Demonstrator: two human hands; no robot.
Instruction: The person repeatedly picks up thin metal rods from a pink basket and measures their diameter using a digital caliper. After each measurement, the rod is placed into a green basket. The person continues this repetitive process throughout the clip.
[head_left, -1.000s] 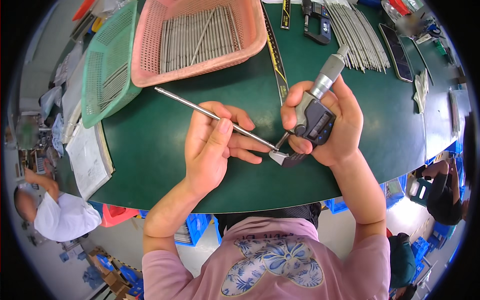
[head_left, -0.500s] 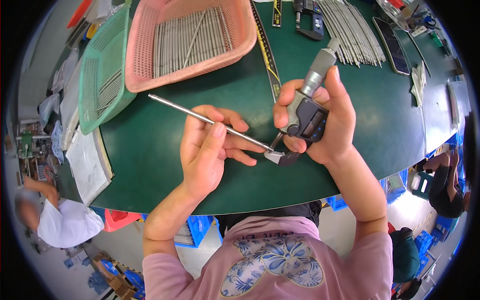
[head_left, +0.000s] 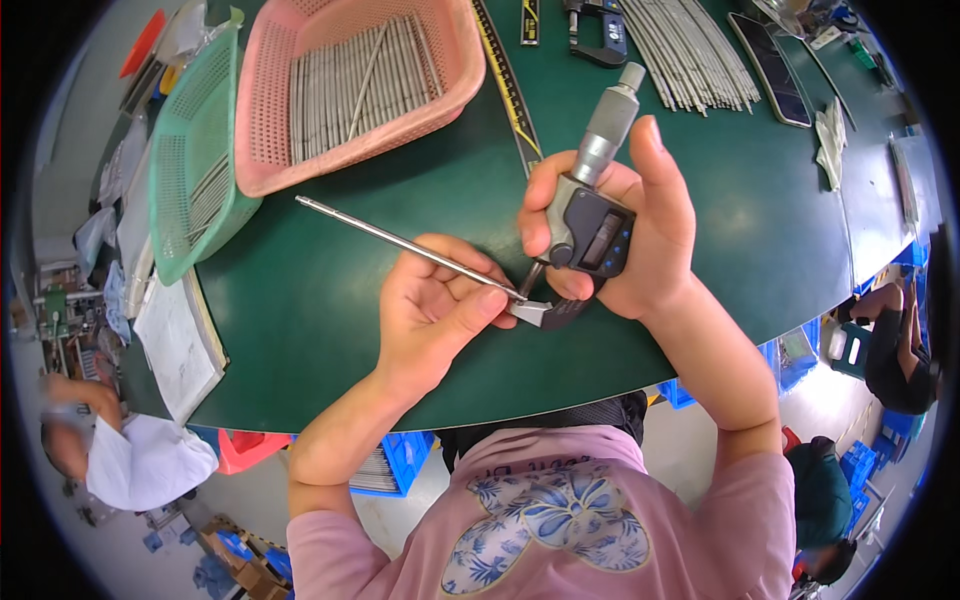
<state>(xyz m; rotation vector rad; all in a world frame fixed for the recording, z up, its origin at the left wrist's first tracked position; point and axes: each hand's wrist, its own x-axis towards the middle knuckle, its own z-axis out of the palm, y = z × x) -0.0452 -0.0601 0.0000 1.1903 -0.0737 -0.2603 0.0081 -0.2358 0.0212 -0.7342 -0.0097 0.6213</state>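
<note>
My right hand (head_left: 640, 220) is closed round a digital micrometer (head_left: 583, 222), its thimble pointing away from me and its frame toward the lower left. Pinched near its right end by my left hand (head_left: 435, 310) is a thin shiny metal rod (head_left: 400, 243), slanting up to the far left. The rod's right end sits at the micrometer's jaws, by the tip of the spindle. Whether both jaw faces touch it I cannot tell.
Beyond my hands stand a pink basket (head_left: 262, 150) and a green basket (head_left: 165, 215), both with metal rods. A steel ruler (head_left: 512, 100), a second micrometer (head_left: 600, 35), a row of rods (head_left: 690, 55) and a phone (head_left: 772, 70) lie on the green table (head_left: 330, 345). Papers (head_left: 178, 335) lie left.
My left thumb and fingers have shifted along the rod toward its right end, beside the jaws. The micrometer has moved slightly left in view, along with the surroundings.
</note>
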